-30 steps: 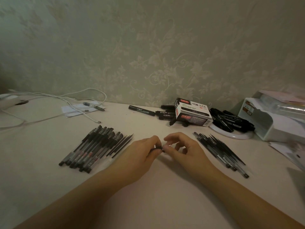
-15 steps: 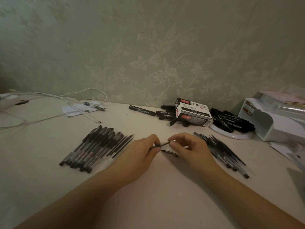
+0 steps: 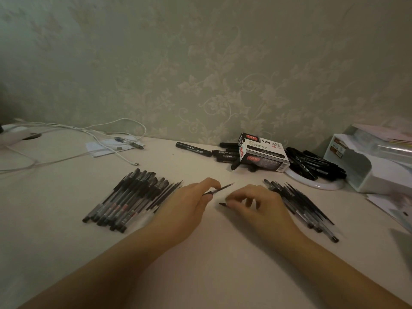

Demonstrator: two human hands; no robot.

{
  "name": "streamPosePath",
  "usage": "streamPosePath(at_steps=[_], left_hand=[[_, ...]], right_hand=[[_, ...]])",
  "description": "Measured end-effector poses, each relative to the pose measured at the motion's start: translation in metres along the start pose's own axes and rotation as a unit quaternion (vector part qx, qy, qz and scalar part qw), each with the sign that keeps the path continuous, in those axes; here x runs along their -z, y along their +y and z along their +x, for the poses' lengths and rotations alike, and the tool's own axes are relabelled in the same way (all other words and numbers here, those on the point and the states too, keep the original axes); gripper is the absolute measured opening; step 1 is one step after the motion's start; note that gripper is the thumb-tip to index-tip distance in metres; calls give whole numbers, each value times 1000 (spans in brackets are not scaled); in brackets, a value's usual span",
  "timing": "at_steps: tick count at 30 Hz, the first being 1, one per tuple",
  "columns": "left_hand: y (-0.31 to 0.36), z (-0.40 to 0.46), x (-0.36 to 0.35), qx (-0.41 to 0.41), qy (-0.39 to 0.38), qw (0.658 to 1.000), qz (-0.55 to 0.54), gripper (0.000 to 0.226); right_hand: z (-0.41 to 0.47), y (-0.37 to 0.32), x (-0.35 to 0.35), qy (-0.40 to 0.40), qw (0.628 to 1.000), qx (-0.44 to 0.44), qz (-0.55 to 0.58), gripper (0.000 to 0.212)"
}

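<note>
Between thumb and forefinger of left hand point(image 3: 191, 205), thin pen point(image 3: 223, 187) is pinched, tip raised toward right hand point(image 3: 256, 205). Small dark piece point(image 3: 222, 204) is pinched at right fingertips, just under pen tip, on table point(image 3: 211, 259).

Our left hand point(image 3: 189, 204) pinches thin pen point(image 3: 224, 188). Our right hand point(image 3: 258, 207) holds small black piece point(image 3: 222, 204). Left pile point(image 3: 131, 197), right pile point(image 3: 298, 202) nearby.

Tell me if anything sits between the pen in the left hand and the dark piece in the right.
Nothing visible does. The left hand pinches the pen, tip up and right; the right hand holds the dark piece just below it. Only bare table shows in the gap.
</note>
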State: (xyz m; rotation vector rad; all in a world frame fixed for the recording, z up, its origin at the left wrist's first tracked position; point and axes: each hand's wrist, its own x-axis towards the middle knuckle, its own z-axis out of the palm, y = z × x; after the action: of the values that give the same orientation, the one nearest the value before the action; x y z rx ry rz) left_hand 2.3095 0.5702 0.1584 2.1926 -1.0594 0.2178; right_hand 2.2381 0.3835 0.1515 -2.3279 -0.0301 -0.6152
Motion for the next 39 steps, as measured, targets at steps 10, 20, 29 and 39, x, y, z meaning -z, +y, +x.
streamPosePath(at_steps=[10, 20, 29, 39], left_hand=[[1, 1, -1, 7, -3, 1000, -7, 25], [3, 1, -4, -14, 40, 996, -83, 28], [9, 0, -4, -70, 49, 996, -35, 36], [-4, 2, -5, -4, 34, 999, 14, 30]], right_hand=[[-2, 0, -9, -70, 976, 123, -167, 14], [5, -16, -1, 12, 966, -136, 219, 9], [7, -14, -5, -12, 887, -216, 408, 18], [21, 24, 38, 166, 976, -141, 16, 8]])
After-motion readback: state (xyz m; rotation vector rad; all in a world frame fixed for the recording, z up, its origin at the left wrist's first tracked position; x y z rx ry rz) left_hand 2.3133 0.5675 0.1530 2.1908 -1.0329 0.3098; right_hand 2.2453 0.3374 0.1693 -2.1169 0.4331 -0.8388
